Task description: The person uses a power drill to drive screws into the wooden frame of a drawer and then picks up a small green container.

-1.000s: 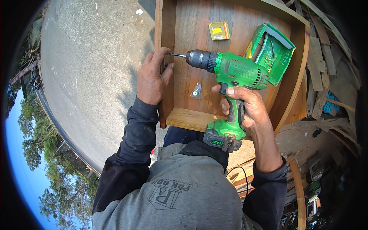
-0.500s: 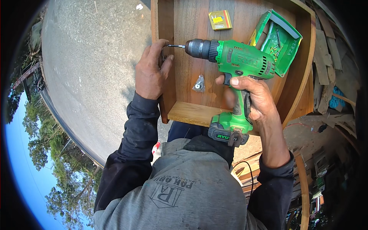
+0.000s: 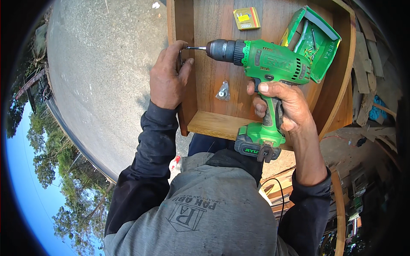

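Note:
My right hand (image 3: 288,100) is wrapped round the handle of a green cordless drill (image 3: 275,64), a finger at its trigger. The drill lies level over an open wooden drawer (image 3: 213,126), with its chuck and thin bit (image 3: 196,48) pointing left. At the drawer's left wall (image 3: 186,85), my left hand (image 3: 167,81) is bent over the top edge, its index finger beside the bit's tip. Between that finger and the thumb shows a sliver of a small dark metal piece, mostly hidden. Below the chuck, a small clear plastic bag (image 3: 222,91) with a white round part lies on the drawer bottom.
A small yellow-gold box (image 3: 246,18) lies at the drawer's far side. Right of it, an open green carton (image 3: 326,62) holds loose screws. Wood offcuts (image 3: 363,64) are piled beyond the right wall. Grey pavement (image 3: 102,77) stretches off to the left.
The drill's body has shifted slightly right and tilted a little, its bit still at my left hand. My right-hand fingers have moved on the handle. The left hand has hardly moved.

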The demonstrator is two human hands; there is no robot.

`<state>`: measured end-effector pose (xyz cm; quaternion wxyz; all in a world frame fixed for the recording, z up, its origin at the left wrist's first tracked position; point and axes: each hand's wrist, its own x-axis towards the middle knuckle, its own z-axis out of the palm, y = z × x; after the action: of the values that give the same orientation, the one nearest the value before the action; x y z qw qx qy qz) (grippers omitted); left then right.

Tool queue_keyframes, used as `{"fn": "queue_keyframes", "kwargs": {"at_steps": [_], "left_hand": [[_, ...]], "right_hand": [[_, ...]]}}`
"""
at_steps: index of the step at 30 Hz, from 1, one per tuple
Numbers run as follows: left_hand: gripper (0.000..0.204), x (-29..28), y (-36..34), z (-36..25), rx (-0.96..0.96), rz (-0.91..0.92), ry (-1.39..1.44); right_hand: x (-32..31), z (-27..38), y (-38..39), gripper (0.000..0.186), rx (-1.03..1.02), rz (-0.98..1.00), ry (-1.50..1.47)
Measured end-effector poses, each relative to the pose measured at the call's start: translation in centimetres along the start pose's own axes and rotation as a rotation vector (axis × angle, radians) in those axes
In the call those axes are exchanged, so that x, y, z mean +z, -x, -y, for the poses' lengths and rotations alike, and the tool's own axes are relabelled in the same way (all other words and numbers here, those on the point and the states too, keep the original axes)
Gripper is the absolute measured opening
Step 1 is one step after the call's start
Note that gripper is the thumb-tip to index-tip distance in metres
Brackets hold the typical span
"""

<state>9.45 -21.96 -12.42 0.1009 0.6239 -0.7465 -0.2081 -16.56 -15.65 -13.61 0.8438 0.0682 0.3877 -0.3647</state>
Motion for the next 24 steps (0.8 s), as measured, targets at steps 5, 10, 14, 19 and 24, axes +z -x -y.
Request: {"fn": "queue_keyframes", "kwargs": {"at_steps": [5, 10, 14, 19, 24], "left_hand": [[0.037, 0.15, 0.09, -0.02, 0.009, -0.030, 0.051], [0.038, 0.19, 0.05, 0.09, 0.023, -0.028, 0.014], [0.038, 0.25, 0.12, 0.26, 0.019, -0.028, 0.009], [0.038, 0.44, 0.09, 0.37, 0.034, -0.050, 0.018], [0.038, 0.20, 0.05, 0.11, -0.002, -0.023, 0.007]], "right_hand": [[-0.17, -0.08, -0.07, 0.029, 0.022, 0.020, 0.031], [-0.20, 0.01, -0.13, 0.027, 0.030, 0.008, 0.047], [0.25, 0.08, 0.07, 0.027, -0.001, -0.023, 0.065], [0.07, -0.01, -0.06, 0.026, 0.022, -0.011, 0.068], [-0.13, 0.00, -0.15, 0.027, 0.026, 0.011, 0.064]]}}
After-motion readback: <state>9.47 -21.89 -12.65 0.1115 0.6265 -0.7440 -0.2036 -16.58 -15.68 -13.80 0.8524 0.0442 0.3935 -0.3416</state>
